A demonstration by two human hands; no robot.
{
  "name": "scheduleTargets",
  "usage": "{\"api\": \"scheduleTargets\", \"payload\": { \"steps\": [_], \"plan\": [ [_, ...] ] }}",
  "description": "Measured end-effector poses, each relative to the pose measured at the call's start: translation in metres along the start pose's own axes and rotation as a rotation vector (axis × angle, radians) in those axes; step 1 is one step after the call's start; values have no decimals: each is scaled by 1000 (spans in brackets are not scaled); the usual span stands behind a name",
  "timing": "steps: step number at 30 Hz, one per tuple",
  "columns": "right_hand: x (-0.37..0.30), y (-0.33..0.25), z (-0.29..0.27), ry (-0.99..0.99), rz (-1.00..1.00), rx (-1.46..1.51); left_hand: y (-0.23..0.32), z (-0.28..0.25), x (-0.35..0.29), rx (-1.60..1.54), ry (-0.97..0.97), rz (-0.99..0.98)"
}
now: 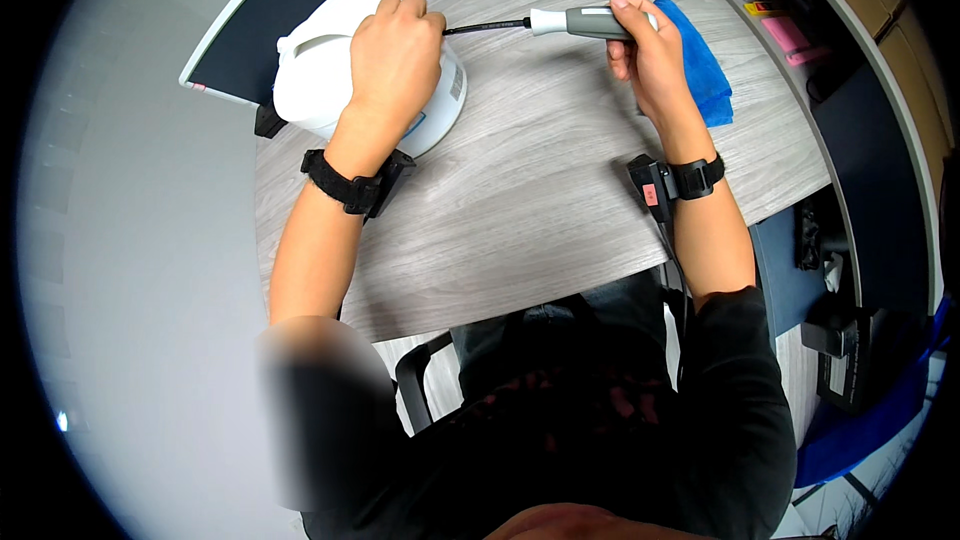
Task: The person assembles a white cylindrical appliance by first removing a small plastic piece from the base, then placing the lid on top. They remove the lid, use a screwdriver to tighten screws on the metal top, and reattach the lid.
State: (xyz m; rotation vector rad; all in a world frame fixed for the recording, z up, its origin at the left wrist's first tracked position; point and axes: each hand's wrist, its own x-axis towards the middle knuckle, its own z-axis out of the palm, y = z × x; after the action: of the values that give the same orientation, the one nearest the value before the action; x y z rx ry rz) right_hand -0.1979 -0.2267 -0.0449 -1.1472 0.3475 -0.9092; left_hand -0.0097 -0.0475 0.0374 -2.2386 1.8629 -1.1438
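Above the wood-grain desk (pixel 520 210), screwdriver (pixel 596 23): held sideways between two hands, grey-and-white handle to the right, its slim dark shaft (pixel 487 27) pointing left.
Right hand (pixel 648 52): thumb and fingers pinch the rear of the handle.
Left hand (pixel 393 60): fingers curled, knuckles up, right where the shaft's end disappears; whether they grip the tip cannot be told.
Work at the shaft: apparently a steadying or adjusting step, with the tool readied between both hands rather than plainly driving anything.
Next turn of the tool: likely calls for a firm right grip and a shaft kept in line, with the left fingers guiding or clearing the tip.
White vessel (pixel 315 92): rounded, at the desk's left side, partly hidden by the left hand; contact between them is unclear.
Blue cloth (pixel 705 70): spread on the desk just beside the right hand, partly behind it.
Wrists: black straps (pixel 341 186) on both, each bearing a small dark device.
Right-hand shelves: a pink item (pixel 790 37) lies on the upper level.
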Motion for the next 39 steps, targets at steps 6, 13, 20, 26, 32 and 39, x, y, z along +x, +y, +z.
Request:
{"api": "scheduleTargets", "payload": {
  "steps": [6,13,20,26,32,39],
  "plan": [
    [3,-7,-12,25,-29,75,12,-18,-4,-167,-1,-50],
    [6,-25,-29,27,21,28,28,-18,-14,-359,-244,-137],
    [-14,-58,-86,17,100,-274,55,5,-15,-560,-362,-96],
    [-38,-60,-123,207,277,-423,90,37,-5,-698,-446,11],
    [-16,-39,-105,158,329,-397,115,54,3,-767,-508,66],
    [32,-9,-64,123,313,-365,130,57,13,-928,-420,50]
  ]
}}
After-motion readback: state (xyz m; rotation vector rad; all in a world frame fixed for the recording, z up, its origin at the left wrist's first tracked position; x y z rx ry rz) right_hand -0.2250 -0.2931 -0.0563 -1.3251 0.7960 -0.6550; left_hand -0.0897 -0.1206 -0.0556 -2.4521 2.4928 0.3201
